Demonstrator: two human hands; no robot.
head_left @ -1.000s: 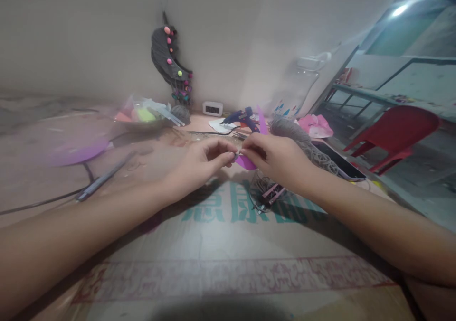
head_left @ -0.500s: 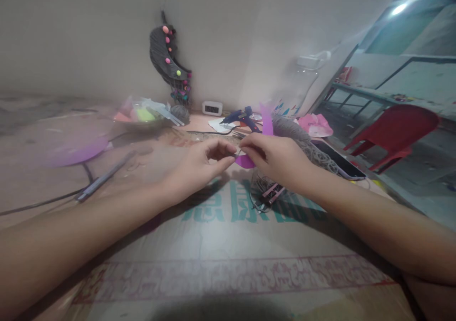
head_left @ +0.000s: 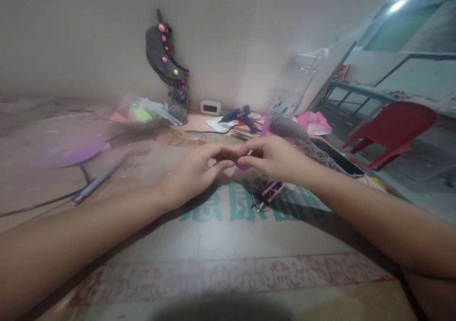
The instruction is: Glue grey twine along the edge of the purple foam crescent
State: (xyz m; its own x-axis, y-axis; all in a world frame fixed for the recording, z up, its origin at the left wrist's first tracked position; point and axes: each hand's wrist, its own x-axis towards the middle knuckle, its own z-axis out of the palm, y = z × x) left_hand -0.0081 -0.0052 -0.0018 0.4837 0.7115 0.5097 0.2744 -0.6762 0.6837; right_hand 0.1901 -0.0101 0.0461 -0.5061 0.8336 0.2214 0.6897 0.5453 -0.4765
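Over the board, my left hand [head_left: 197, 174] and my right hand [head_left: 272, 158] meet fingertip to fingertip. Both are closed in a pinch on a thin purple strip [head_left: 242, 166]. A bit of the strip shows below the fingertips, and a purple end [head_left: 264, 126] stands up behind my right hand. The fingers hide most of it, and its material is unclear. Beneath my right hand lies a small pink object [head_left: 272, 191] in tangled grey yarn or cord. Just behind the hands are scissors [head_left: 242, 135] and a blue hot glue gun [head_left: 239, 116].
A printed cardboard sheet [head_left: 213, 242] covers the near tabletop. At left are a bowl [head_left: 137, 121], a purple round piece [head_left: 76, 150] and a grey stick [head_left: 101, 178]. Grey yarn [head_left: 290, 126], a phone [head_left: 337, 157] and a clear jug [head_left: 297, 83] stand right. A crescent decoration [head_left: 160, 55] hangs behind.
My fingertips have come closer together, and less of the purple strip shows between and behind them. The view has shifted slightly.
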